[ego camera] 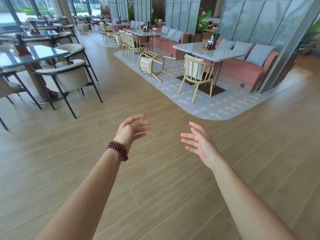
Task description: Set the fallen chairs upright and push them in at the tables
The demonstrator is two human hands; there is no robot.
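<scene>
Both hands empty, fingers spread: left hand (132, 129) and right hand (199, 144) reach forward over bare wood floor (155, 187), well apart from any chair. Nearest fallen chair (153, 65) lies on its side on the patterned rug (207, 104), legs pointing right, beside an upright chair (196, 75) at the grey table (216, 53). A second tipped chair (117, 38) lies further back (detail unclear). Judgement: approach first; grip the backrest rail and seat edge, pivot on the lower legs, then slide in squarely.

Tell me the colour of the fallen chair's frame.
Light yellow wood tone on the fallen chair, with a white cushion; the head view shows it.
</scene>
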